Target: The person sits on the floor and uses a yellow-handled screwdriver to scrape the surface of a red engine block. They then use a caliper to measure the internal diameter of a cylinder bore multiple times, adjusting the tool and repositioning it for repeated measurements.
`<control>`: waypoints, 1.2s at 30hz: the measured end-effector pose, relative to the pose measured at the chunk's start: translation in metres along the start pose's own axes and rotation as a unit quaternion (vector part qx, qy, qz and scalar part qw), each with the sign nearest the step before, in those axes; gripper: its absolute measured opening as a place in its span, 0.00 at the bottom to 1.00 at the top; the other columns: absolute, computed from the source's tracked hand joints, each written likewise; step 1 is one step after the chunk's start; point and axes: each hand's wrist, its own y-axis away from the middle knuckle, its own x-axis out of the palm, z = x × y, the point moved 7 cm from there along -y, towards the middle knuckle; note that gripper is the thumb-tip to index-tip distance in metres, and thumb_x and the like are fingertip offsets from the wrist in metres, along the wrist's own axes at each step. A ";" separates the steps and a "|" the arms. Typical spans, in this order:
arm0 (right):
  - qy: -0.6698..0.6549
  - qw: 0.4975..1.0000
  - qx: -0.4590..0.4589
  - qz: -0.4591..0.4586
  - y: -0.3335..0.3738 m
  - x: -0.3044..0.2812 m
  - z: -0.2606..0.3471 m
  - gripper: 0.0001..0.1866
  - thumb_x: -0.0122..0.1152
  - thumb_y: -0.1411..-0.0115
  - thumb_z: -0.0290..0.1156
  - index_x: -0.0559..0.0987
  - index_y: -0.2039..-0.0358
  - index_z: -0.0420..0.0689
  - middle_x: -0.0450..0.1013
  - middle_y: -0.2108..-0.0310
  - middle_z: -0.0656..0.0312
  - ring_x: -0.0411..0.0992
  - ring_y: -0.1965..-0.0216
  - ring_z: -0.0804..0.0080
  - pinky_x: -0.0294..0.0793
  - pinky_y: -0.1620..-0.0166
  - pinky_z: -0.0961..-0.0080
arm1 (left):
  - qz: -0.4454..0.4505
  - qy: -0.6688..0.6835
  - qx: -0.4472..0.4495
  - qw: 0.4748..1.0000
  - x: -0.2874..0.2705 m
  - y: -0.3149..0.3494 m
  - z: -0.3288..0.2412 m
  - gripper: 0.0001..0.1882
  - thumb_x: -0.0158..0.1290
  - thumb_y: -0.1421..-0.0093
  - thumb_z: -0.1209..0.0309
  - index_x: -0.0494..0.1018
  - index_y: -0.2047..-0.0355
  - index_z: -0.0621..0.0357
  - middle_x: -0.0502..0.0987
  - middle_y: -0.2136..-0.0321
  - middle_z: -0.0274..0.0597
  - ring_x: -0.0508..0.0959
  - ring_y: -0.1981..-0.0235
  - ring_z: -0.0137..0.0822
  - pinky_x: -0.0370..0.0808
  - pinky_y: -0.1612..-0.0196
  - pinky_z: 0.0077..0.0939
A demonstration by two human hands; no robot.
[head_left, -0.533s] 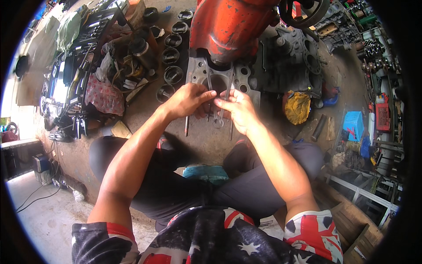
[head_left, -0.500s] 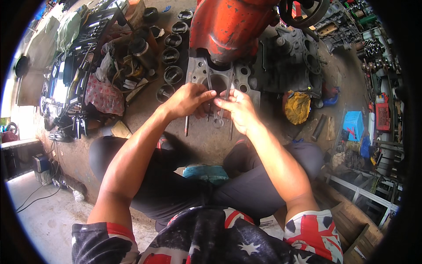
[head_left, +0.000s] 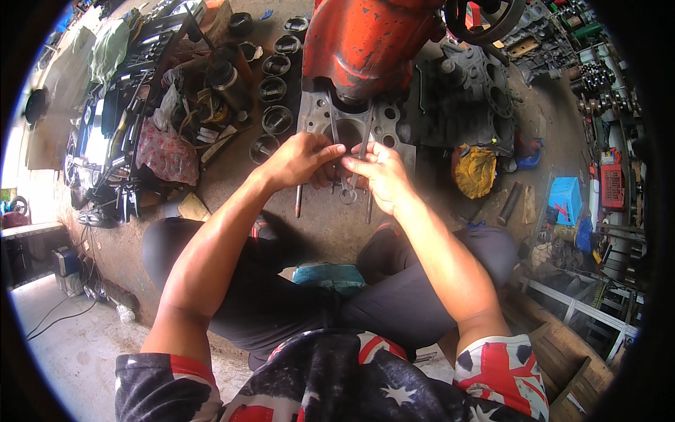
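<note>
Both my hands meet over a grey engine block [head_left: 388,116], right below the red machine head [head_left: 362,49]. My left hand [head_left: 299,160] is closed, thumb and forefinger pinched together; what they hold is too small to make out. Close beside it, my right hand [head_left: 382,174] is closed too, its thumb pressed to the fingers next to a slim metal bar [head_left: 368,128]. Whether it grips that bar is unclear. Another slim bar [head_left: 333,126] slants across the bore. Between the hands hangs a ring-shaped metal end [head_left: 349,197]. Two rods stick out toward me, the left rod [head_left: 298,204] and right rod [head_left: 369,209].
Several round, cup-like metal parts [head_left: 276,119] line the floor left of the block. A dark engine block [head_left: 457,98] stands to the right, near a yellow bag [head_left: 474,172]. A rack of tools [head_left: 116,133] is at far left, a handwheel [head_left: 485,21] at top right.
</note>
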 end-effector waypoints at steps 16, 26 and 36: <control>0.027 0.999 0.016 0.006 0.000 -0.002 0.000 0.18 0.69 0.40 0.25 0.72 0.53 0.39 0.76 0.61 0.58 0.77 0.64 0.73 0.77 0.66 0.77 | -0.006 -0.012 0.006 1.000 0.000 0.000 0.000 0.22 0.52 0.29 0.56 0.75 0.65 0.68 0.80 0.76 0.43 0.82 0.77 0.32 0.81 0.74 0.25; 0.028 1.000 0.013 0.007 0.000 -0.002 -0.002 0.18 0.69 0.40 0.25 0.72 0.53 0.39 0.76 0.60 0.58 0.77 0.63 0.73 0.77 0.65 0.76 | -0.002 -0.003 0.004 1.000 0.001 0.001 -0.001 0.22 0.51 0.29 0.55 0.75 0.66 0.67 0.80 0.77 0.42 0.82 0.77 0.31 0.80 0.75 0.23; 0.039 0.999 0.019 0.010 0.000 -0.004 -0.001 0.18 0.69 0.40 0.26 0.72 0.53 0.39 0.76 0.60 0.59 0.77 0.64 0.73 0.78 0.64 0.75 | -0.001 0.002 -0.005 1.000 0.001 -0.001 0.001 0.22 0.53 0.30 0.57 0.75 0.63 0.70 0.81 0.75 0.47 0.84 0.76 0.35 0.82 0.73 0.27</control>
